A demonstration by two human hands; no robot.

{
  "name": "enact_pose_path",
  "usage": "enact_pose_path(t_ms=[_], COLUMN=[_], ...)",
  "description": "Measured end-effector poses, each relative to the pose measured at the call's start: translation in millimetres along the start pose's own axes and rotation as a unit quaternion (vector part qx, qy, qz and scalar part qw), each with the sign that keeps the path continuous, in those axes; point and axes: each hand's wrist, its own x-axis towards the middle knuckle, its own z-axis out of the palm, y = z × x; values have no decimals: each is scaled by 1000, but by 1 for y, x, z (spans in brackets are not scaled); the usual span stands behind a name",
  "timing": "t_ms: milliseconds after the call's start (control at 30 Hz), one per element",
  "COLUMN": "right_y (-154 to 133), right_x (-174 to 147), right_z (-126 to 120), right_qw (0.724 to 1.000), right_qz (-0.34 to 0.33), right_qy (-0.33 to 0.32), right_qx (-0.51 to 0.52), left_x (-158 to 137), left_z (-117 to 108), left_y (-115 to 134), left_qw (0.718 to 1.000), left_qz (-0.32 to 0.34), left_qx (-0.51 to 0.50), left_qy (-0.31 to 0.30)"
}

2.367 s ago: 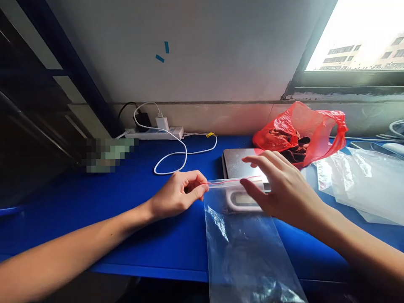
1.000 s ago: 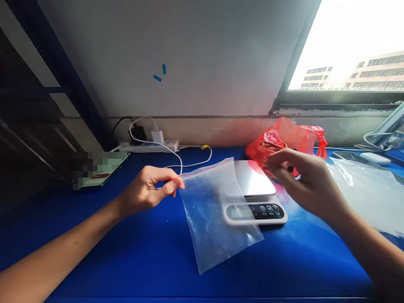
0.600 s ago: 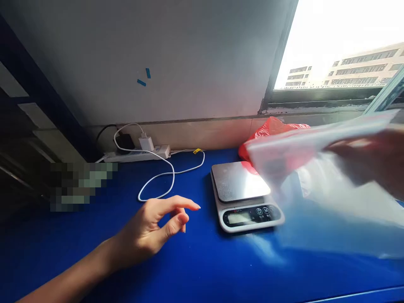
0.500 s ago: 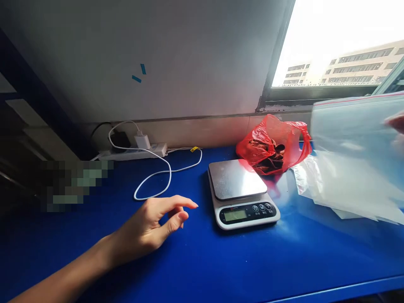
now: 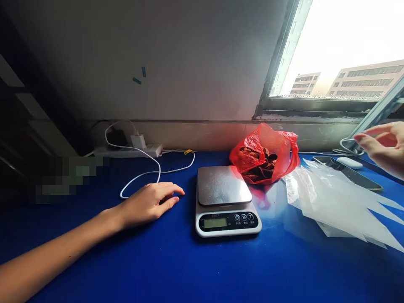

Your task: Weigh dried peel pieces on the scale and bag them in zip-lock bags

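Observation:
My left hand (image 5: 151, 201) rests on the blue table, its fingers bent loosely and the thumb apart, with nothing in it. To its right stands a white kitchen scale (image 5: 229, 229) with a square metal plate (image 5: 224, 185); no digits can be made out on its display. Behind the scale sits a red plastic bag (image 5: 285, 147), its mouth open on dark brown, curled dried pieces (image 5: 265, 168). At the right edge my right hand (image 5: 386, 147) hovers in the air, thumb and fingers apart, holding nothing. Below it lie several clear plastic bags (image 5: 337, 202), fanned out.
A dark phone (image 5: 353, 174) lies partly under the clear bags, near a small white object (image 5: 349, 163). A white cable (image 5: 158, 172) loops over the table from a power strip (image 5: 151, 150) by the wall. A window (image 5: 337, 54) is at upper right.
My right hand held up a clear zip bag before; now that bag is out of the hand. My left hand has lowered onto the table. The view has shifted slightly.

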Motion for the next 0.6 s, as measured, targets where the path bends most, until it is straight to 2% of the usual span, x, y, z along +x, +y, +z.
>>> enact_pose_path(t_ms=[67,100,133,200,267,333,400,500,600], right_y=[-57,-87,-115,-161,-188,-200,-202,-196,-192], right_x=[-7,-12,-17,-26,-33,-42,-53,-74,-90], right_z=[-21,-25,-24,-10,13,31,34,15,-4], right_qw=[998,995,985,937,924,936,945,940,916], right_qz=[-68,-101,-155,-266,-288,-266,-229,-226,-284], right_qy=[4,-14,-76,-226,-251,-217,-169,-132,-174], right_qx=[1,14,29,6,21,83,164,221,222], left_x=[2,1,-1,-7,-16,-22,-26,-27,-29], left_z=[3,4,4,1,-4,-10,-15,-17,-17], left_y=[0,0,0,0,-1,-2,-1,3,10], left_qw=[1000,1000,1000,1000,999,998,996,993,991], left_qz=[-5,-6,-9,-19,-32,-38,-36,-25,-10], left_qx=[15,18,18,15,17,24,40,66,82], left_qy=[-8,-8,-7,-10,-20,-41,-65,-94,-107])
